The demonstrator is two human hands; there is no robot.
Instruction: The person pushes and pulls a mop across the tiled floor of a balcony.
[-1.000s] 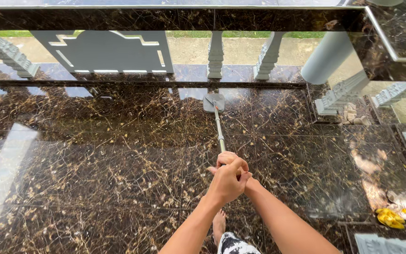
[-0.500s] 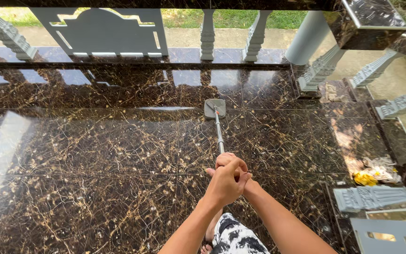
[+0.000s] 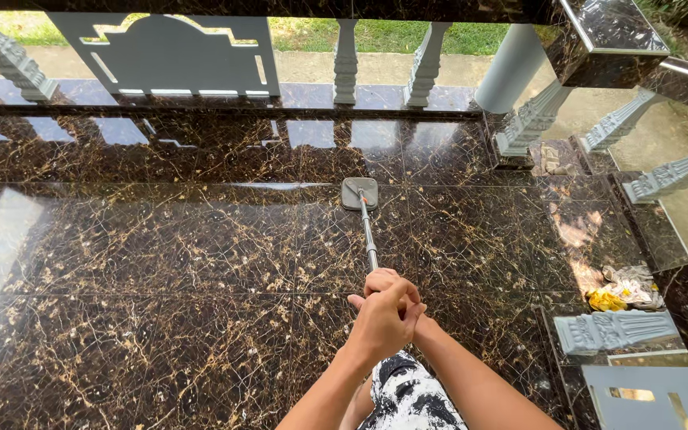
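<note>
A person's two hands gripped the handle of a flat mop (image 3: pixel 368 236) low in the centre of the frame, above a glossy dark marble floor (image 3: pixel 161 263) veined in gold. The left hand (image 3: pixel 381 320) sat nearest the camera, its fingers curled together and clamped around the handle's near end. The right hand (image 3: pixel 396 288) lay mostly hidden behind it, its fingers wrapped over the same end and pressed against the left; both forearms rose from the bottom edge of the frame. From that grip the thin metal handle ran up the frame to a small grey rectangular mop head (image 3: pixel 359 193), which rested flat on the floor just above the middle of the picture. Below the hands, black-and-white patterned clothing (image 3: pixel 408 394) showed at the bottom edge. A white balustrade (image 3: pixel 344 60) with turned posts and a flat decorative panel (image 3: pixel 169 56) crossed the top of the frame, with grass behind it, and a round white column (image 3: pixel 511 72) stood at upper right. At the right edge, near the lower corner, crumpled yellow and pale cloths (image 3: pixel 623 291) lay on the floor, well apart from the mop.
</note>
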